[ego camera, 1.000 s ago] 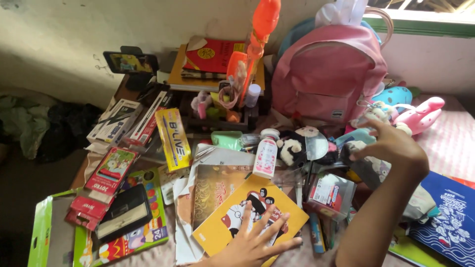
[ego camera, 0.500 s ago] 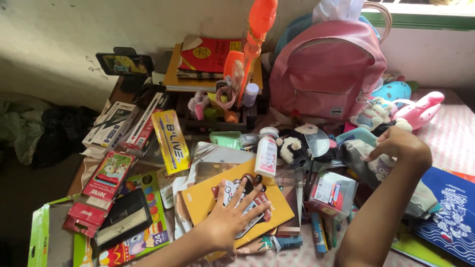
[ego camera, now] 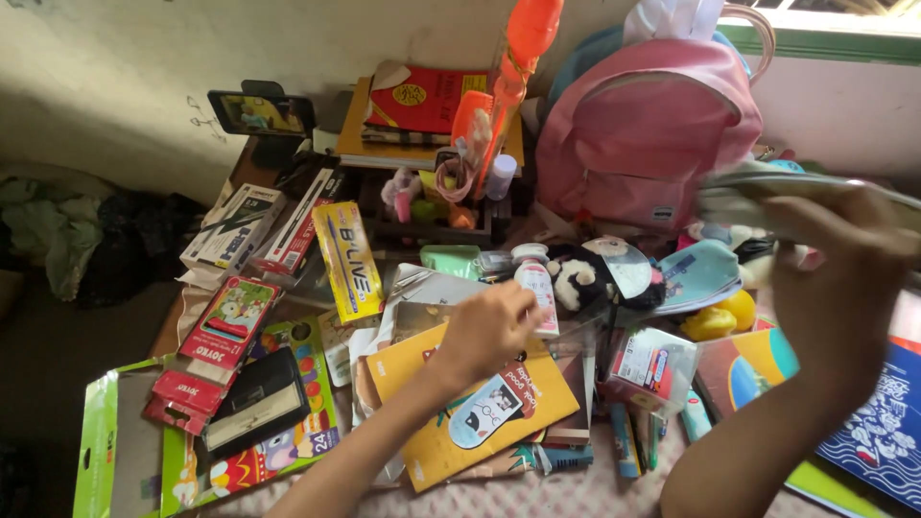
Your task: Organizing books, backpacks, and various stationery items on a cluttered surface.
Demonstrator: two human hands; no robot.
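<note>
Cluttered desk: left hand point(ego camera: 494, 321) curled above yellow notebook point(ego camera: 470, 403), right hand point(ego camera: 839, 278) gripping blurred pouch point(ego camera: 758, 197)

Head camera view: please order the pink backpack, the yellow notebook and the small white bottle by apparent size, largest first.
1. pink backpack
2. yellow notebook, though it lies nearer the camera
3. small white bottle, clearly smallest

Right hand point(ego camera: 839, 278) motion-blurred; its fingers point(ego camera: 815, 216) smear into a pale flat thing point(ego camera: 758, 192) held at the right of the frame, kind not readable, far end cut by the right edge. Left hand point(ego camera: 489, 326) covers the upper part of the yellow notebook point(ego camera: 470, 422); whether the fingers grip anything underneath is hidden. Blue book point(ego camera: 878, 432) cut off at lower right. Green card point(ego camera: 91, 451) runs off the bottom left.
</note>
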